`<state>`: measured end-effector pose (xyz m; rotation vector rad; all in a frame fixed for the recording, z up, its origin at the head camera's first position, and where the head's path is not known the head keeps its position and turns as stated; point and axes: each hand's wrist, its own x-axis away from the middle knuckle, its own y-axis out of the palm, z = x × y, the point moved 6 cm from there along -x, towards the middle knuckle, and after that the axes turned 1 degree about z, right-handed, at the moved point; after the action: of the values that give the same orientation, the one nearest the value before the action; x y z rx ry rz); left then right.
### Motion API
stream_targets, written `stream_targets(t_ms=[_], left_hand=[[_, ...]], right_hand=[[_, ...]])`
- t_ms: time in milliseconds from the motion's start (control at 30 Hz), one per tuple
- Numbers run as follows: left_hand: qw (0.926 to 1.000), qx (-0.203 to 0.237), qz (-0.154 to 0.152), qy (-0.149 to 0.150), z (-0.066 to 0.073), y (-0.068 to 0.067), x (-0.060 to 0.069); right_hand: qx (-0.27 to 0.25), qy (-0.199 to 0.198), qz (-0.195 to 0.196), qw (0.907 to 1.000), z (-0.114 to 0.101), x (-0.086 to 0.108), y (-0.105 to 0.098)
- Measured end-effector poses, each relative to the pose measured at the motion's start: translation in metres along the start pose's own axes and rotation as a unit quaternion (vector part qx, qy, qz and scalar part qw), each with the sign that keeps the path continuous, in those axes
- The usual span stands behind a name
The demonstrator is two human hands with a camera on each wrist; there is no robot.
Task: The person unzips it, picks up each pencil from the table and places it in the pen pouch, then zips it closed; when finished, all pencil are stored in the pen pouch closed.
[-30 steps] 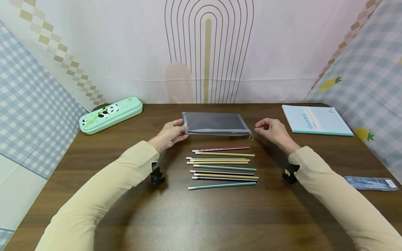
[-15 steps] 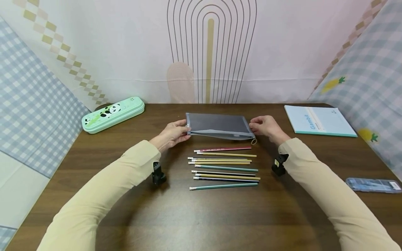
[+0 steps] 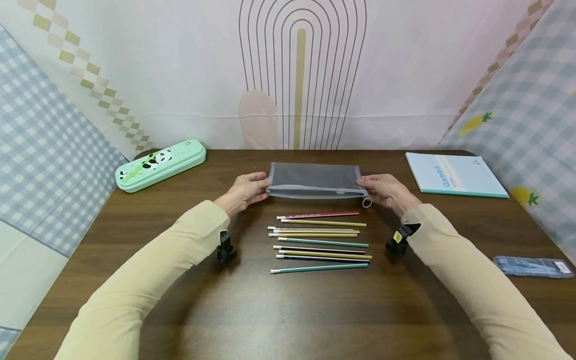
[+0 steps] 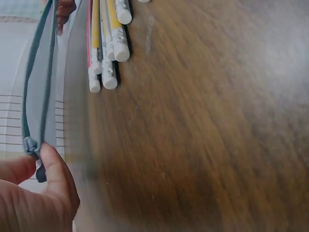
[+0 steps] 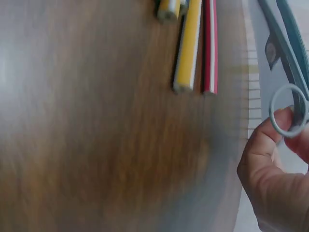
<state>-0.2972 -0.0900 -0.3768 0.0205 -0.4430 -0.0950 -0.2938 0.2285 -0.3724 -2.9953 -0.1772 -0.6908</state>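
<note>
A translucent grey zip pouch point(image 3: 315, 176) is held up between both hands, its zip edge facing the person and its mouth parted. My left hand point(image 3: 245, 192) pinches the pouch's left front corner; in the left wrist view the thumb and a finger of that hand point(image 4: 43, 193) grip the zip end. At the right front corner, my right hand point(image 3: 387, 191) pinches the pouch beside the ring point(image 3: 367, 202) of the zip pull. Several pencils point(image 3: 321, 242) lie side by side nearer the person, erasers pointing left.
A green panda pencil case point(image 3: 161, 165) lies at the back left of the wooden table point(image 3: 288, 310). Toward the back right is a light blue book point(image 3: 456, 174). A flat blue translucent pack point(image 3: 533, 266) rests near the right edge. Patterned cloth hangs behind.
My right hand has moved left and taken hold of the pouch's right corner. The pouch now sits straighter, and its mouth has parted. My left hand has kept its grip.
</note>
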Motion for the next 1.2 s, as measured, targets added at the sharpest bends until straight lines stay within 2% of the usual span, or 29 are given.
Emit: stream_targets(t_ms=[167, 233, 267, 333, 433, 533, 600, 667, 800, 933, 1033, 1133, 1200], left_hand=[[0.9956, 0.005, 0.068, 0.065, 0.005, -0.008, 0.002], [0.9925, 0.020, 0.084, 0.087, 0.007, -0.005, 0.005], [0.9921, 0.030, 0.082, 0.090, 0.007, -0.001, 0.006], [0.9940, 0.055, 0.050, 0.080, 0.005, 0.011, 0.010], [0.9958, 0.084, -0.019, 0.030, -0.005, 0.036, 0.013], [0.9924, 0.098, -0.073, -0.017, -0.015, 0.058, 0.014], [0.9889, 0.114, -0.087, -0.040, -0.021, 0.069, 0.013], [0.9861, 0.132, -0.087, -0.051, -0.024, 0.078, 0.012], [0.9835, 0.161, -0.063, -0.054, -0.025, 0.087, 0.009], [0.9832, 0.174, -0.036, -0.044, -0.025, 0.089, 0.007], [0.9830, 0.177, -0.030, -0.037, -0.024, 0.091, 0.006], [0.9829, 0.180, -0.030, -0.028, -0.023, 0.094, 0.005], [0.9821, 0.185, -0.028, -0.023, -0.022, 0.096, 0.005]], right_hand=[[-0.077, 0.016, -0.003, 0.9969, 0.003, 0.004, 0.004], [-0.093, 0.024, 0.003, 0.9953, 0.004, 0.006, 0.004], [-0.108, 0.028, 0.006, 0.9937, 0.004, 0.007, 0.004], [-0.138, 0.036, 0.009, 0.9897, 0.005, 0.010, 0.006], [-0.180, 0.047, 0.010, 0.9826, 0.006, 0.012, 0.011], [-0.223, 0.052, 0.001, 0.9734, 0.008, 0.013, 0.021], [-0.234, 0.052, -0.005, 0.9708, 0.009, 0.013, 0.028], [-0.248, 0.051, -0.012, 0.9674, 0.010, 0.013, 0.033], [-0.267, 0.052, -0.028, 0.9620, 0.012, 0.014, 0.037], [-0.249, 0.052, -0.031, 0.9666, 0.015, 0.016, 0.037], [-0.196, 0.033, -0.013, 0.9799, 0.014, 0.020, 0.033], [-0.118, -0.022, 0.024, 0.9924, 0.009, 0.023, 0.025], [-0.047, -0.078, 0.061, 0.9940, 0.003, 0.025, 0.020]])
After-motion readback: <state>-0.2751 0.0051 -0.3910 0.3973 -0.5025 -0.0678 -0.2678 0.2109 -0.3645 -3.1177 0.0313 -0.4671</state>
